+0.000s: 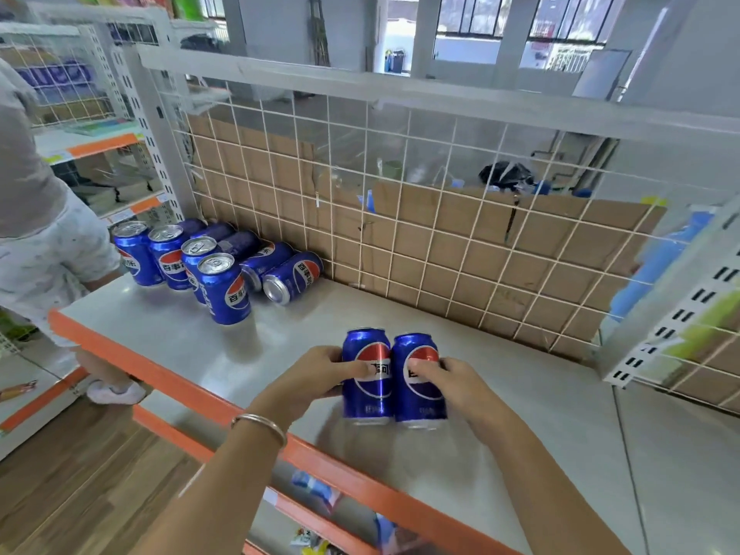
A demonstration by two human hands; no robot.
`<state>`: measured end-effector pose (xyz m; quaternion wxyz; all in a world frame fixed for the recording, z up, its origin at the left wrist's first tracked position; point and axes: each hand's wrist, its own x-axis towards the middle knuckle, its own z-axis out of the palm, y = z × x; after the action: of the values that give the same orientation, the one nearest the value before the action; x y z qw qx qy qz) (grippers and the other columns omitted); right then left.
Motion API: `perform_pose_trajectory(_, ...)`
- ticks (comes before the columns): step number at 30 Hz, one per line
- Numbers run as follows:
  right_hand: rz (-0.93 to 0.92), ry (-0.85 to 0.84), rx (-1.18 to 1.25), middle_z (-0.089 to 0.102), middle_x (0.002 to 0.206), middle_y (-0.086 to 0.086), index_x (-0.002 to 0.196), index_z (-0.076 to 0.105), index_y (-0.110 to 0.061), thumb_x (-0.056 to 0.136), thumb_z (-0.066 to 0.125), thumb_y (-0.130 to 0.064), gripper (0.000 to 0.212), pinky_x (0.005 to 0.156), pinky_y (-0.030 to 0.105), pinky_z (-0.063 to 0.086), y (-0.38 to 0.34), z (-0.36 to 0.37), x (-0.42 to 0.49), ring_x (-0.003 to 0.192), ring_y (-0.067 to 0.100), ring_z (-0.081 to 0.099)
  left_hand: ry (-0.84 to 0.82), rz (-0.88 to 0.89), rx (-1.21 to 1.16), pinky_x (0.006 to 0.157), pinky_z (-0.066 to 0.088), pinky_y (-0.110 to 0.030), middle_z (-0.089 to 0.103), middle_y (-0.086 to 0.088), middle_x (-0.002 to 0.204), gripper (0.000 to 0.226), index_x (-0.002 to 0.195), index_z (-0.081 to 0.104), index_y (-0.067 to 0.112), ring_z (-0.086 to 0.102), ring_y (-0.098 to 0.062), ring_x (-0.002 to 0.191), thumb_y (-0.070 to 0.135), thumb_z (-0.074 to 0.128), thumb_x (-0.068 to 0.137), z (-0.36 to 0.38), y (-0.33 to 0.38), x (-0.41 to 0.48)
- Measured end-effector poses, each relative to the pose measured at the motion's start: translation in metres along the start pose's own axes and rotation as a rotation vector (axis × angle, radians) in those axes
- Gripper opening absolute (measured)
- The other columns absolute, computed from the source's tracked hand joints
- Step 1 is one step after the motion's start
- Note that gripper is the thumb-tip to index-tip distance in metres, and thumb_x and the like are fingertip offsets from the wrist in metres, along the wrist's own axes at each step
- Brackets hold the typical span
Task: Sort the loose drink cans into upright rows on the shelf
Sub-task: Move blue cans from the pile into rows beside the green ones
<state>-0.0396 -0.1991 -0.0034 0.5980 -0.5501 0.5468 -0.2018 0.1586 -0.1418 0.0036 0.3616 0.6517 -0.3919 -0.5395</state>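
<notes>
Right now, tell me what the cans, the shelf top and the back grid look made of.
Cans: thin metal, likely aluminium; glossy blue print, bare silver lids.
Shelf top: smooth pale grey, faintly reflective; probably painted steel.
Back grid: white-coated wire.

Single view, head-worn, wide-angle. Looks forward and steeply down from above the near edge of the shelf (520, 414), facing its wire-grid back panel (400, 218) on the far side. Close in: both forearms enter from the bottom edge, and the left hand (312, 378) and right hand (460, 382) sit near frame centre, gripping the left can (368, 402) and right can (420, 402). The frame is tilted, so the orange front lip (168, 380) runs diagonally from left-middle to bottom right. Straight lines bow toward the edges. A cluster of cans (224, 290) lies far left on the deck. Over the top rail (440, 98) the view reaches distant windows (560, 18).
</notes>
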Motion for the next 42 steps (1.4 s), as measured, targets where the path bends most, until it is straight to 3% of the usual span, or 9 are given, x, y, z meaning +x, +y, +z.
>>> perform_pose_trajectory(9, -0.071, 0.269, 0.147, 0.070, 0.084, 0.000, 0.095, 0.064, -0.009, 0.088, 0.064, -0.021, 0.015, 0.054, 0.014, 0.048, 0.038, -0.149, -0.058, 0.069, 0.007, 0.067, -0.233, 0.171, 0.013, 0.089, 0.054, -0.031, 0.071, 0.000, 0.106, 0.045, 0.113, 0.062, 0.017, 0.068, -0.017, 0.099, 0.027, 0.078, 0.072, 0.152, 0.052, 0.023)
perform_pose_trajectory(17, -0.042, 0.533, 0.148, 0.070, 0.102, 0.001, 0.108, 0.061, -0.016, 0.079, 0.073, -0.034, 0.036, 0.076, 0.028, 0.051, 0.105, -0.296, -0.117, 0.093, 0.017, 0.066, -0.424, 0.258, 0.115, 0.091, 0.053, -0.031, 0.073, 0.006, 0.101, 0.054, 0.106, 0.067, 0.025, 0.068, -0.010, 0.096, 0.034, 0.086, 0.057, 0.333, 0.085, 0.041)
perform_pose_trajectory(22, -0.074, 0.720, 0.181, 0.069, 0.106, 0.004, 0.112, 0.062, -0.013, 0.078, 0.076, -0.025, 0.038, 0.081, 0.031, 0.051, 0.150, -0.372, -0.145, 0.094, 0.018, 0.065, -0.518, 0.291, 0.104, 0.071, 0.052, -0.013, 0.072, 0.010, 0.096, 0.037, 0.099, 0.066, 0.027, 0.068, -0.003, 0.088, 0.018, 0.083, 0.067, 0.435, 0.095, 0.043)
perform_pose_trajectory(25, -0.125, 0.791, 0.181, 0.068, 0.101, 0.006, 0.112, 0.060, -0.008, 0.082, 0.071, -0.013, 0.032, 0.069, 0.020, 0.051, 0.168, -0.405, -0.156, 0.084, 0.013, 0.063, -0.611, 0.291, 0.060, 0.079, 0.054, -0.015, 0.070, 0.005, 0.109, 0.050, 0.119, 0.061, 0.017, 0.067, -0.005, 0.098, 0.009, 0.079, 0.073, 0.480, 0.096, 0.044)
perform_pose_trajectory(28, -0.151, 0.814, 0.197, 0.067, 0.109, 0.008, 0.122, 0.056, -0.009, 0.082, 0.071, -0.011, 0.042, 0.084, 0.034, 0.051, 0.184, -0.428, -0.158, 0.099, 0.023, 0.064, -0.689, 0.316, 0.023, 0.081, 0.053, -0.015, 0.068, 0.008, 0.112, 0.050, 0.120, 0.056, 0.024, 0.065, 0.000, 0.100, 0.003, 0.073, 0.078, 0.509, 0.097, 0.046)
perform_pose_trajectory(31, -0.194, 0.824, 0.179, 0.064, 0.116, 0.006, 0.127, 0.050, -0.012, 0.084, 0.068, -0.007, 0.047, 0.085, 0.027, 0.046, 0.192, -0.442, -0.160, 0.102, 0.017, 0.061, -0.692, 0.407, 0.078, 0.098, 0.048, -0.023, 0.064, 0.004, 0.123, 0.059, 0.130, 0.050, 0.020, 0.060, -0.003, 0.112, 0.004, 0.074, 0.077, 0.528, 0.097, 0.048)
perform_pose_trajectory(35, -0.235, 0.810, 0.041, 0.059, 0.126, 0.004, 0.132, 0.046, -0.018, 0.084, 0.068, -0.006, 0.054, 0.098, 0.033, 0.042, 0.199, -0.450, -0.161, 0.115, 0.017, 0.055, -0.614, 0.487, 0.078, 0.083, 0.046, -0.007, 0.059, 0.019, 0.116, 0.062, 0.124, 0.045, 0.031, 0.059, 0.008, 0.103, -0.001, 0.071, 0.078, 0.544, 0.087, 0.049)
perform_pose_trajectory(39, -0.039, 0.889, -0.185, 0.054, 0.132, 0.014, 0.140, 0.038, -0.008, 0.083, 0.069, -0.014, 0.065, 0.101, 0.038, 0.041, 0.195, -0.452, -0.155, 0.120, 0.030, 0.052, -0.450, 0.553, 0.108, 0.076, 0.042, 0.002, 0.054, 0.024, 0.110, 0.064, 0.123, 0.039, 0.036, 0.054, 0.013, 0.097, 0.009, 0.074, 0.077, 0.551, 0.080, 0.052)
perform_pose_trajectory(42, 0.107, 0.906, -0.381, 0.053, 0.126, 0.020, 0.136, 0.038, -0.003, 0.087, 0.065, -0.027, 0.060, 0.092, 0.036, 0.041, 0.188, -0.450, -0.159, 0.113, 0.035, 0.053, -0.387, 0.581, 0.225, 0.095, 0.046, -0.016, 0.044, 0.010, 0.124, 0.073, 0.132, 0.037, 0.035, 0.054, -0.001, 0.105, 0.019, 0.077, 0.074, 0.550, 0.080, 0.057)
